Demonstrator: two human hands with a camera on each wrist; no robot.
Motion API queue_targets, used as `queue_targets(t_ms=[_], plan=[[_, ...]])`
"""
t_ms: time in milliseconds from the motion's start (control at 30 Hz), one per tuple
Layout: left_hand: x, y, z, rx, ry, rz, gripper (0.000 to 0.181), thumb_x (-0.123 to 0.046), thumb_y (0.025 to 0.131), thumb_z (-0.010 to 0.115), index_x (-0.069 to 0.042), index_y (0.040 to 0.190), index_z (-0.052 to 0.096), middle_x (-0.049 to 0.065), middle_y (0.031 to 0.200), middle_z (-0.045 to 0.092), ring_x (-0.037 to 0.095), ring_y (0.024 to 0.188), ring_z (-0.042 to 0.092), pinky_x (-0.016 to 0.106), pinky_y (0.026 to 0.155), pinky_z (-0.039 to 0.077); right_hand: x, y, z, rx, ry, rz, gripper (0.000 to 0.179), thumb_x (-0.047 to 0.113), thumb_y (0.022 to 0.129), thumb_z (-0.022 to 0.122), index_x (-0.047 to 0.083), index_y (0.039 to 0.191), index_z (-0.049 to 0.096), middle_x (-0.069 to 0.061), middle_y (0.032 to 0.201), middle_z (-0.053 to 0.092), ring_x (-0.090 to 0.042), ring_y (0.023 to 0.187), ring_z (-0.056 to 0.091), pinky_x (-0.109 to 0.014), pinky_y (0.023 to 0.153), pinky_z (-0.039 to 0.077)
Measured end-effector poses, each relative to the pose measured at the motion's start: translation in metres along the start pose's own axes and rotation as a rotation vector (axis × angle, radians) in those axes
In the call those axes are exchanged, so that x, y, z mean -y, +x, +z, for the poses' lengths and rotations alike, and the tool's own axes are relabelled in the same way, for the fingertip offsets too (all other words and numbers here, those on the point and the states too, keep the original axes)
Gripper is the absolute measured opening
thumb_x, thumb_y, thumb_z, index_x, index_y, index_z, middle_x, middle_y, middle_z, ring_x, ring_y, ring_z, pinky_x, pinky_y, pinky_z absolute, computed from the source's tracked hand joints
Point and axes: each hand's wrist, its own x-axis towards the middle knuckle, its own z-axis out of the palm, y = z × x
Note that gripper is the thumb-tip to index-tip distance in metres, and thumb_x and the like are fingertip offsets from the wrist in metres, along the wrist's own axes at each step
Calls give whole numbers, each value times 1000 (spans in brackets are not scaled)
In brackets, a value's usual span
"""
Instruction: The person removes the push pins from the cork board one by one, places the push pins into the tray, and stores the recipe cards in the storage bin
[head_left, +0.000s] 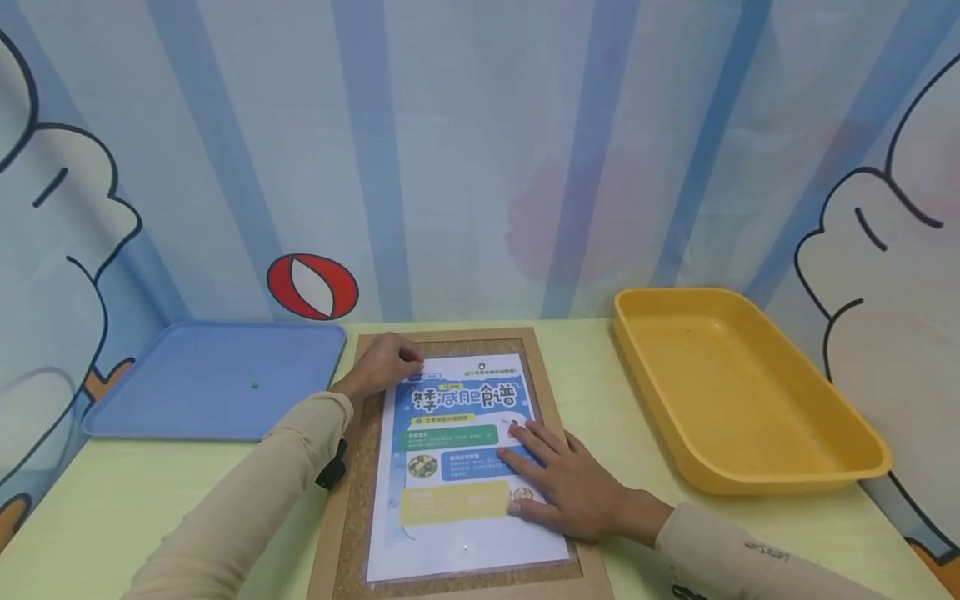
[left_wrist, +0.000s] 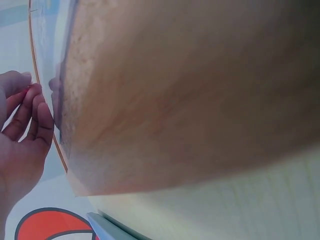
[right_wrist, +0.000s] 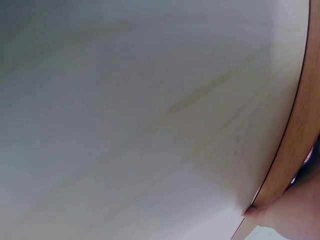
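A laminated sheet, printed in blue, green and yellow, lies on a wood-framed corkboard. At the sheet's upper left corner my left hand pinches a small red pushpin, mostly hidden by thumb and fingertips. My right hand rests with spread fingers on the right side of the sheet, its wrist across the frame. A pale pin shows at the sheet's top edge, and a small white dot near its bottom.
A blue tray with a tiny green piece stands left of the board. To the right is a deep yellow bin. Behind the pale yellow table hangs a striped backdrop.
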Motion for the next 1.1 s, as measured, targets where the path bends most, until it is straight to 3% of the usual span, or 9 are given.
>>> queue_targets(t_ms=[733,867,1100], plan=[[-16,-20,4,-29,0,97,20,-13,92,71,-7,111,74,7,102,72,22,91,62,39,87,54,-1,0,0,3,-7,-3,72,70,97,32,31,158,27,-2,169,17,-30,156,12,-67,114,25],[-12,-23,-2,-18,-7,88,20,-13,93,70,-9,112,73,6,104,71,22,94,62,40,89,54,-1,1,0,-3,-7,-6,72,69,97,33,31,158,27,-2,168,17,-30,156,12,-67,114,25],[4,-27,-22,-44,21,124,17,-9,94,68,-8,109,75,7,102,73,23,91,62,40,85,55,0,0,-1,-1,8,-4,72,68,97,34,30,158,28,-3,168,17,-31,156,12,-68,114,24]])
